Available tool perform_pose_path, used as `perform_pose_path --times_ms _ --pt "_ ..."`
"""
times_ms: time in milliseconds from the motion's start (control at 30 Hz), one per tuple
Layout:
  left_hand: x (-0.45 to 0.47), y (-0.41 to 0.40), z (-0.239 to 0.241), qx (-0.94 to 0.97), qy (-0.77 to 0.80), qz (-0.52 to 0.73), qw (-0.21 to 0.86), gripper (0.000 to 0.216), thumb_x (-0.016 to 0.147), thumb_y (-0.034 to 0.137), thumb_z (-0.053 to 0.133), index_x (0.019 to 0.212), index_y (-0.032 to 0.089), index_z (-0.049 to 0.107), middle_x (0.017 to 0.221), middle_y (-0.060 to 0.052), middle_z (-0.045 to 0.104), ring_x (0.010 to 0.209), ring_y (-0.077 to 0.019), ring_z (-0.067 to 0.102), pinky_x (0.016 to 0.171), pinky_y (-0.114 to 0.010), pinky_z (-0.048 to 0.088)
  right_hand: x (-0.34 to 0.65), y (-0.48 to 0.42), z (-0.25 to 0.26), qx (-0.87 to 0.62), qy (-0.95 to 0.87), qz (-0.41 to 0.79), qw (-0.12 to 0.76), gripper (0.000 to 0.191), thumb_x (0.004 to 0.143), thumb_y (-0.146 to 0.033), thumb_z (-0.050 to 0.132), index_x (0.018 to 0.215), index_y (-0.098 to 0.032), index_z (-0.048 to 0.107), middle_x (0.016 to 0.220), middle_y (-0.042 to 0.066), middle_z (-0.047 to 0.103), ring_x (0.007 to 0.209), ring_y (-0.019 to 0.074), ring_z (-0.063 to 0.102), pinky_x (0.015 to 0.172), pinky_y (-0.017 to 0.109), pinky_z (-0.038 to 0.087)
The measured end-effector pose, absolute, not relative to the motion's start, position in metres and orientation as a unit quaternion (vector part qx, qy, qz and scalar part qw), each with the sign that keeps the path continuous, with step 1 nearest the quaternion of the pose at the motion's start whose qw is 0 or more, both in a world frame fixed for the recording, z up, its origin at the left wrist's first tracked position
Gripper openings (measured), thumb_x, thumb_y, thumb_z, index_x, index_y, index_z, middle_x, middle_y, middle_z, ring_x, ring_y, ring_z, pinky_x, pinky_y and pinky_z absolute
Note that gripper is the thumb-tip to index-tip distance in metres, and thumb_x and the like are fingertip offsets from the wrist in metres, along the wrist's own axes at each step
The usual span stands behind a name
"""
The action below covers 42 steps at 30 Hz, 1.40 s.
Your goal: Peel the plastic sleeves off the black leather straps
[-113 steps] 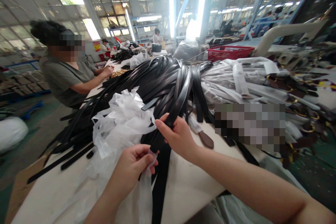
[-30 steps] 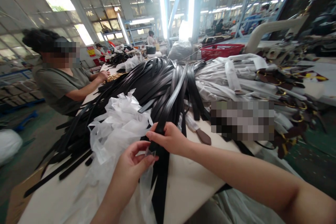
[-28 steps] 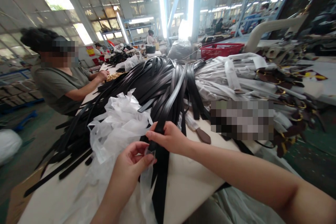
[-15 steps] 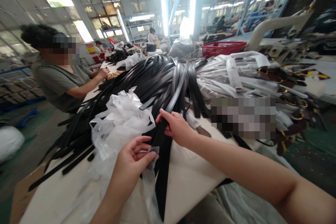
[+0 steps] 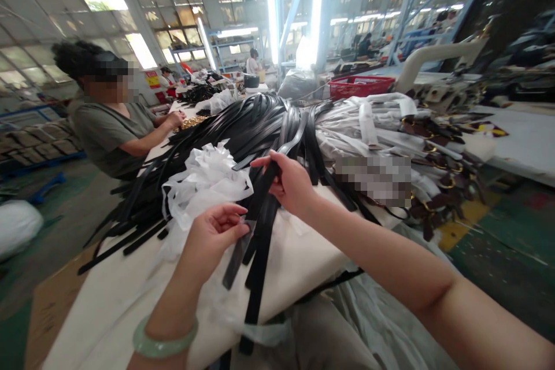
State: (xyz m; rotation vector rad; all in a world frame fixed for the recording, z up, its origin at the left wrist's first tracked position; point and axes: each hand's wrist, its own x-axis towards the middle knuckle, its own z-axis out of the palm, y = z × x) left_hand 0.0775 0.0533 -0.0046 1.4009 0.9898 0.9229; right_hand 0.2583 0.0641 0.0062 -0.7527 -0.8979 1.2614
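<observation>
My right hand (image 5: 291, 184) is closed around a black leather strap (image 5: 261, 196), index finger stretched along it. Lower and to the left, my left hand (image 5: 214, 237) pinches the end of a clear plastic sleeve (image 5: 248, 232) between thumb and fingers. A strap end shows dark beside or behind this plastic; I cannot tell whether it is inside. A heap of white plastic sleeves (image 5: 208, 176) lies just beyond my left hand. Many black straps (image 5: 234, 127) are piled past both hands, some ends hanging over the table's near edge. A pale green bangle (image 5: 165, 338) circles my left wrist.
White-wrapped straps with brown ends and gold buckles (image 5: 427, 144) lie at the right. Behind them stand a red basket (image 5: 362, 87) and a sewing machine (image 5: 437, 63). Another person (image 5: 115, 127) works across the cream table (image 5: 130, 295) at the left. A cardboard box (image 5: 56, 300) stands below.
My right hand has moved slightly up with the strap. My left hand has shifted a little left and up, still pinching plastic. The view has tilted and turned somewhat.
</observation>
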Motion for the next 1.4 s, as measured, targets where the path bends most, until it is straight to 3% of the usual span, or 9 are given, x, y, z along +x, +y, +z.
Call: perform_pose_path --times_ms 300,400,533,667,767,867,1167,1300,1400 --pt "0.074 -0.005 0.021 0.614 0.379 0.463 0.515 0.025 0.058 0.015 0.083 0.081 0.017 0.071 0.062 0.005 0.065 0.057 -0.0079 0.059 0.056 -0.015 0.048 0.228 -0.015 0.013 -0.404 -0.609 0.358 0.581 0.049 0.093 -0.054 0.04 0.093 -0.016 0.071 0.061 -0.002 0.047 0.053 0.0098 0.042 0.047 0.021 0.033" --pt "0.065 -0.03 0.031 0.603 0.381 0.493 0.498 0.023 0.058 0.016 0.084 0.076 0.018 0.07 0.068 0.004 0.069 0.059 -0.0095 0.061 0.059 -0.017 0.051 0.217 -0.039 0.019 -0.355 -0.69 0.306 0.551 0.039 0.097 -0.041 0.038 0.106 -0.019 0.069 0.077 0.002 0.06 0.072 0.0143 0.055 0.068 0.025 0.044" --pt "0.035 -0.062 0.044 0.601 0.389 0.539 0.443 0.021 0.057 0.017 0.085 0.069 0.019 0.067 0.071 0.003 0.071 0.064 -0.0118 0.065 0.062 -0.019 0.054 0.201 -0.064 0.04 -0.233 -0.738 0.349 0.529 0.035 0.095 -0.035 0.044 0.121 -0.022 0.062 0.109 0.005 0.063 0.102 0.019 0.054 0.09 0.031 0.042" --pt "-0.012 -0.09 0.052 0.612 0.486 0.48 0.399 0.03 0.055 0.025 0.087 0.079 0.02 0.069 0.063 0.001 0.07 0.055 -0.0146 0.065 0.052 -0.02 0.054 0.188 -0.061 0.059 -0.199 -0.583 0.544 0.57 0.039 0.091 -0.047 0.045 0.109 -0.021 0.068 0.077 0.001 0.057 0.066 0.0119 0.05 0.06 0.023 0.043" --pt "-0.037 -0.106 0.057 0.614 0.541 0.45 0.357 0.031 0.057 0.03 0.086 0.081 0.019 0.069 0.063 -0.001 0.071 0.055 -0.0168 0.067 0.052 -0.022 0.054 0.17 -0.059 0.063 -0.193 -0.494 0.611 0.588 0.049 0.093 -0.053 0.038 0.089 -0.017 0.071 0.051 -0.006 0.03 0.041 0.0082 0.022 0.04 0.022 0.021" --pt "-0.043 -0.117 0.063 0.608 0.559 0.439 0.354 0.03 0.059 0.029 0.084 0.082 0.018 0.069 0.066 -0.003 0.073 0.059 -0.0177 0.068 0.053 -0.022 0.053 0.146 -0.068 0.055 -0.189 -0.527 0.615 0.555 0.05 0.089 -0.058 0.044 0.079 -0.016 0.069 0.044 -0.007 0.024 0.039 0.0072 0.02 0.04 0.024 0.013" --pt "-0.048 -0.123 0.044 0.562 0.55 0.426 0.448 0.039 0.061 0.039 0.082 0.088 0.015 0.067 0.068 -0.004 0.07 0.059 -0.0165 0.063 0.057 -0.025 0.049 0.146 -0.056 0.044 -0.32 -0.578 0.478 0.578 0.05 0.087 -0.061 0.048 0.077 -0.015 0.064 0.049 -0.006 0.036 0.04 0.0065 0.03 0.04 0.023 0.019" --pt "-0.048 -0.126 0.013 0.588 0.518 0.361 0.506 0.052 0.084 0.062 0.049 0.103 0.015 0.06 0.063 0.003 0.056 0.054 -0.0109 0.046 0.052 -0.022 0.036 0.15 -0.063 0.04 -0.37 -0.664 0.332 0.559 0.046 0.094 -0.049 0.042 0.07 -0.016 0.062 0.051 -0.005 0.039 0.047 0.0086 0.039 0.047 0.023 0.028" --pt "-0.044 -0.13 -0.011 0.653 0.523 0.297 0.461 0.054 0.084 0.068 0.04 0.087 0.017 0.057 0.062 0.005 0.046 0.057 -0.0119 0.04 0.054 -0.024 0.031 0.149 -0.077 0.029 -0.383 -0.7 0.278 0.535 0.043 0.095 -0.039 0.041 0.063 -0.016 0.058 0.052 -0.003 0.045 0.053 0.0097 0.045 0.053 0.023 0.033"
